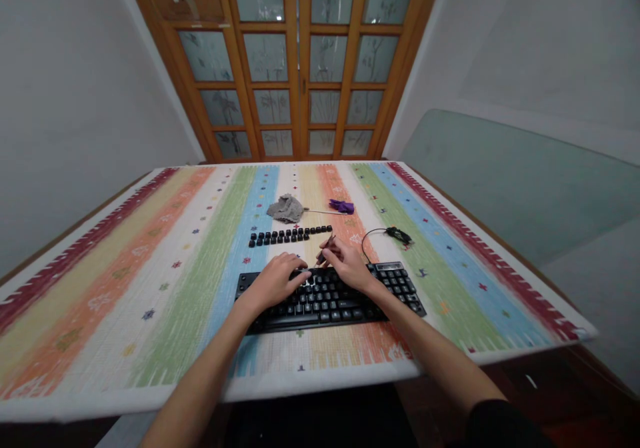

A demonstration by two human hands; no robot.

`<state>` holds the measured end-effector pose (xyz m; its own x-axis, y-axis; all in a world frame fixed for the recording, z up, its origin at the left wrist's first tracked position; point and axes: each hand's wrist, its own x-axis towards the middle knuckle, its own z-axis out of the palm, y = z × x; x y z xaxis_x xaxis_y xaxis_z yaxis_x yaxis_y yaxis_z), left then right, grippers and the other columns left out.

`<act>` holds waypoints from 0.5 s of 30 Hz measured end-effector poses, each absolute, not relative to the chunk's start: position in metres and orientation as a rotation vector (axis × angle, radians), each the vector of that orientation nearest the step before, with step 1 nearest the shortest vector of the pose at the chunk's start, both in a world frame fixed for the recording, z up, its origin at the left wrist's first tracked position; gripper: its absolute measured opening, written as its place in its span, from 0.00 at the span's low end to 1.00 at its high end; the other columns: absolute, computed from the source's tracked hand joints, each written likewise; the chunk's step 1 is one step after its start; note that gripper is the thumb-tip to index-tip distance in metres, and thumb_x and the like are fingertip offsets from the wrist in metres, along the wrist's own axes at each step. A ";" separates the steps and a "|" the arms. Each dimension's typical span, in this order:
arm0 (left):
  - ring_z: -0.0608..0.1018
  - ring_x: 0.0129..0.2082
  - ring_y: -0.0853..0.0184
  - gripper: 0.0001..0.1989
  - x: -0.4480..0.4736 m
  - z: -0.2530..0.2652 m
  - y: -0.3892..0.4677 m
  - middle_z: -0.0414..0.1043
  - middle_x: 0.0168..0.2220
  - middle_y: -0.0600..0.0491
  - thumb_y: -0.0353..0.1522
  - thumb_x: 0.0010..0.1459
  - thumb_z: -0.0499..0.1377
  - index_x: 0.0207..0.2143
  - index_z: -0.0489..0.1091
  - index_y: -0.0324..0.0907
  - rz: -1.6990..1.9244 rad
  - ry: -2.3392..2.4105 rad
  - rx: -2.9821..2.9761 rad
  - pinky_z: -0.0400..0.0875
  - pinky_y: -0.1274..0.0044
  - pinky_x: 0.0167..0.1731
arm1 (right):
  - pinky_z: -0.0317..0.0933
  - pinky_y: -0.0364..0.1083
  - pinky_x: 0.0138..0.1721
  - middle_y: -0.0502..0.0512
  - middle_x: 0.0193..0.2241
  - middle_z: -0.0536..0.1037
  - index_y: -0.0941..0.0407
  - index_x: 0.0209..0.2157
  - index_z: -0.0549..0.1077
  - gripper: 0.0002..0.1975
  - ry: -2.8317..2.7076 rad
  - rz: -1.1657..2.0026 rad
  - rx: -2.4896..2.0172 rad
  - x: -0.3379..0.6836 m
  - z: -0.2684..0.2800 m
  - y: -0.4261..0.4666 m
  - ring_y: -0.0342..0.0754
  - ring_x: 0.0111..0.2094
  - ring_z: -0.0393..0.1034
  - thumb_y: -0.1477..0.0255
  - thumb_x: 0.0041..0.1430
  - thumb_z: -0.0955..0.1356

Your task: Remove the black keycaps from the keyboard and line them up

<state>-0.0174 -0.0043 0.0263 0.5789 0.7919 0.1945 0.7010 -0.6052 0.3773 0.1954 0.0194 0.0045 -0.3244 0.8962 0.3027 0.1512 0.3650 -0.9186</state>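
Striped cloth (175,301) covers the surface (370,373), with glazed doors (299,48) behind. At the middle of its near edge lies the keyboard (325,306); loose keys (281,239) are lined up farther in. The right hand's (347,261) fingers pinch a dark thing (323,257), too small to name. The left hand (280,276) rests at the keyboard; whether its fingers grip anything, I cannot tell. Fine work on the upper rows seems in hand; the next move likely calls for a steady keyboard and careful aim.

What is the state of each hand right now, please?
Left hand: loosely open, at the keyboard, nothing visibly held.
Right hand: closed, holding a small dark tool; its kind cannot be told.
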 end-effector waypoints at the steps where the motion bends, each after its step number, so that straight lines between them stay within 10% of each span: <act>1: 0.74 0.44 0.61 0.10 -0.016 0.026 -0.003 0.74 0.41 0.49 0.37 0.65 0.56 0.43 0.71 0.41 0.520 1.218 2.539 0.68 0.69 0.46 | 0.72 0.47 0.33 0.55 0.30 0.78 0.56 0.40 0.66 0.15 -1.715 1.044 -0.913 0.196 0.004 0.020 0.47 0.30 0.76 0.58 0.64 0.64; 15: 0.75 0.35 0.65 0.05 -0.007 0.034 0.040 0.74 0.34 0.52 0.33 0.61 0.60 0.37 0.72 0.41 0.775 1.118 2.525 0.68 0.74 0.38 | 0.72 0.48 0.35 0.57 0.31 0.78 0.57 0.40 0.67 0.16 -1.522 0.944 -0.920 0.208 -0.010 0.017 0.48 0.31 0.76 0.57 0.65 0.64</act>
<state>-0.0066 0.0403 0.0336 0.5586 0.7465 0.3614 0.6006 -0.6646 0.4445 0.2085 0.0174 -0.0095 -0.1301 0.9170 0.3770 0.0702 0.3878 -0.9191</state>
